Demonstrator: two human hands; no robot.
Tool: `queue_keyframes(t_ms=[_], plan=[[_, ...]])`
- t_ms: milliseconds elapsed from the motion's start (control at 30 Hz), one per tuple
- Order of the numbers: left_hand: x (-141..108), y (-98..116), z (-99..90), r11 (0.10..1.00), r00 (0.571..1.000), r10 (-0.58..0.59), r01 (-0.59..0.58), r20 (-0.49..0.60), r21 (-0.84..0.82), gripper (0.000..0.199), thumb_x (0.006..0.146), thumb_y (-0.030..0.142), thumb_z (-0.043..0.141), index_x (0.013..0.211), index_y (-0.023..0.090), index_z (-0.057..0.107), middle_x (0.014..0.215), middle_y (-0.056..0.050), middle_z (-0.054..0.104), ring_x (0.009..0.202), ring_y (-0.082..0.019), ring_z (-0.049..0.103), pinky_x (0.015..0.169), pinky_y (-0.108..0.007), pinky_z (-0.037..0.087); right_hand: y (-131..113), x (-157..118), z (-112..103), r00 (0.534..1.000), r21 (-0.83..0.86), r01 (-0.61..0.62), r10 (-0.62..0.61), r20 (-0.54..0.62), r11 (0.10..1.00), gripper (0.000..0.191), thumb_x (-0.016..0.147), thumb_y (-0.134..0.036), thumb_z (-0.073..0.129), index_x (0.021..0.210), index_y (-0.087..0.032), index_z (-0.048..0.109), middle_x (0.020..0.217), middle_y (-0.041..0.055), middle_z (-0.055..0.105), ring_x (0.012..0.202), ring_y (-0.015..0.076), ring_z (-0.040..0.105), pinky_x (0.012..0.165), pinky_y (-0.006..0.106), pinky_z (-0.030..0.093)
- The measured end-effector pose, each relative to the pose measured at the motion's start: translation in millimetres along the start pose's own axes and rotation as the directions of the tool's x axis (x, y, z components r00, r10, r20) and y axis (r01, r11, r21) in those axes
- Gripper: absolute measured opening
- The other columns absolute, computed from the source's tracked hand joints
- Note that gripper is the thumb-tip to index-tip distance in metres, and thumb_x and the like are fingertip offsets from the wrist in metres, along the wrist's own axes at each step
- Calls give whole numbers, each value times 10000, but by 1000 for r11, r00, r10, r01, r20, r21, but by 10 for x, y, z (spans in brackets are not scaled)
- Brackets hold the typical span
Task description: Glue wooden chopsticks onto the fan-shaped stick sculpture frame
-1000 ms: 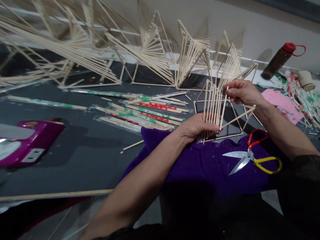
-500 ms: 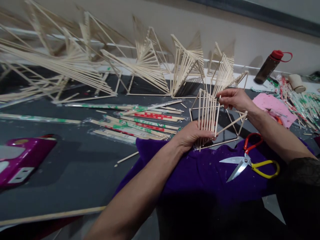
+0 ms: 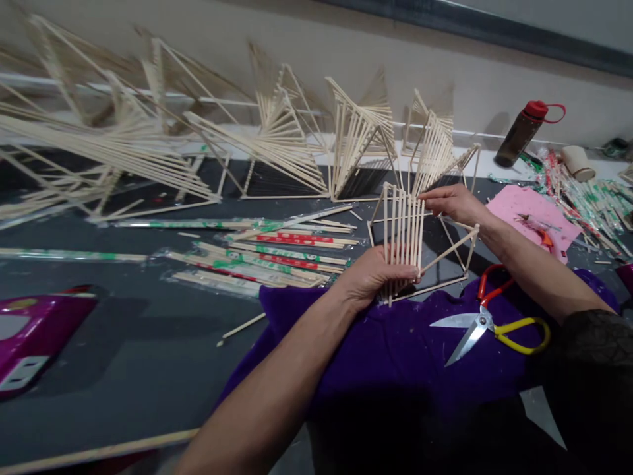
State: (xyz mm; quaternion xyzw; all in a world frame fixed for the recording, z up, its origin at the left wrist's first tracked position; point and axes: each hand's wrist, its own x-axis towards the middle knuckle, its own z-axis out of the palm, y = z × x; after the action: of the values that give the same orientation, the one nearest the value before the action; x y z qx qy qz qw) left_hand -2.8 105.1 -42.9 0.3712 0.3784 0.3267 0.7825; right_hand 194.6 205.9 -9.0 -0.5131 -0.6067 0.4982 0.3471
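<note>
A small frame built of chopsticks stands over the front edge of the purple cloth, its near face a row of several upright sticks. My left hand grips the lower part of that row, thumb across the front and fingers behind. At the top right corner, my right hand has its fingers closed at the upper end of the outermost chopstick; the fingertips partly hide that end. Scissors with one red and one yellow handle lie spread on the purple cloth, below my right forearm.
Larger finished-looking chopstick structures line the wall. Wrapped chopsticks lie left of my hands. A magenta object sits far left. Pink paper, a red-capped bottle, a cup and more wrapped chopsticks are at the right.
The outermost chopstick's top has moved left, so it now stands nearly parallel to the others. My right hand has shifted left with it. The view has turned slightly.
</note>
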Motion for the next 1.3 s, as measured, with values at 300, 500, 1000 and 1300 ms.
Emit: queue_keyframes(t_ms=[300,500,1000,1300], plan=[[-4,6,8,1000,1000,0,0,-1,9,373,481,209,901,784,136,696,675,-12,709,589,-117,647,609,-216,533,1,23,44,1000,-18,-12,12,14,1000,148,704,-90,687,680,-200,782,560,-23,629,510,79,475,533,226,414],[-8,22,45,1000,1000,-17,17,-17,10,367,465,183,880,764,138,672,648,-4,686,580,-120,637,592,-221,530,11,41,10,999,-114,47,-45,21,992,139,697,-96,697,732,-181,801,555,-11,638,525,92,492,519,229,402],[-7,30,53,999,999,-19,20,-34,38,345,482,175,841,765,132,649,658,-13,675,585,-124,628,598,-234,520,108,117,-30,998,-2,32,-32,47,999,80,686,-126,767,761,-143,787,532,-14,642,480,68,528,414,157,366],[24,8,34,999,999,-31,32,-37,32,400,469,179,848,823,131,670,654,-6,675,578,-127,627,584,-235,515,94,87,23,1000,55,-5,5,8,998,84,701,-83,739,755,-129,783,496,-28,614,442,57,492,423,164,380]])
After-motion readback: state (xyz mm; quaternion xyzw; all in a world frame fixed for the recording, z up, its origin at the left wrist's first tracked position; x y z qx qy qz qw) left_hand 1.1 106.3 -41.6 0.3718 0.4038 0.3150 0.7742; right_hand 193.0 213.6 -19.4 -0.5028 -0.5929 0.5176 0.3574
